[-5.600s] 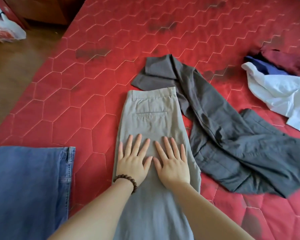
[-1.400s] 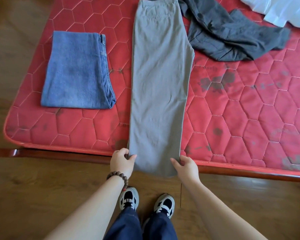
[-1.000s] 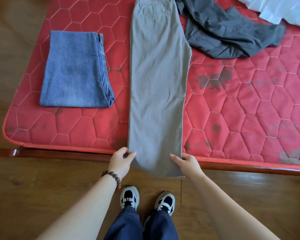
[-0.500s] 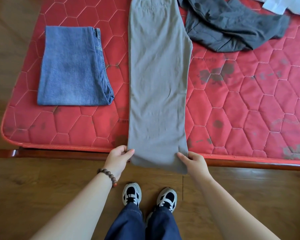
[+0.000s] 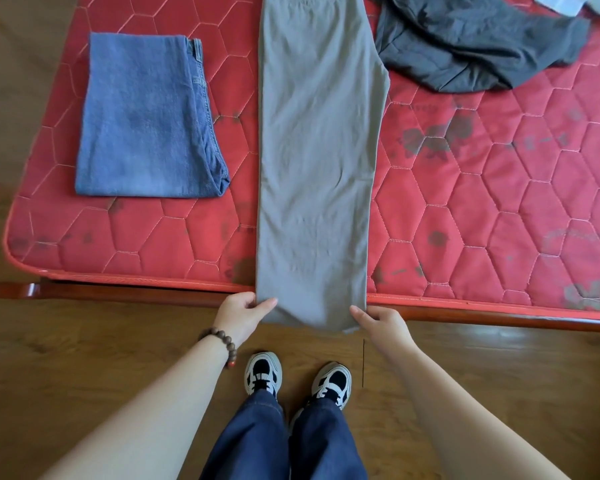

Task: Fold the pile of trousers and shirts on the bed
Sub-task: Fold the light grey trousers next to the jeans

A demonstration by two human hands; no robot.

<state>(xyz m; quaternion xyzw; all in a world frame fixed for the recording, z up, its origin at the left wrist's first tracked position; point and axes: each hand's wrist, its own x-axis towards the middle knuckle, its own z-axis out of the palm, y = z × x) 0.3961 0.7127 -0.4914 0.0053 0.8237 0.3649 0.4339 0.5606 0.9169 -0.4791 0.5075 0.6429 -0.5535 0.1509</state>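
Head view: left hand (image 5: 240,315) and right hand (image 5: 381,320) pinch grey trousers (image 5: 317,150) hem corners, now pulled straight off mattress (image 5: 499,202) edge, ready to fold.

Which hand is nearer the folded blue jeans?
Left. The left hand pinches the grey trousers' hem corner on the folded blue jeans' side; the right hand pinches the far corner.

Open mattress on either side of the grey trousers (image 5: 317,161)

Left of the grey trousers, a bare red strip runs up to the folded jeans (image 5: 146,116). Right of them the bed (image 5: 499,220) lies open toward its near edge; the dark trousers (image 5: 471,46) crowd the far right, touching them.
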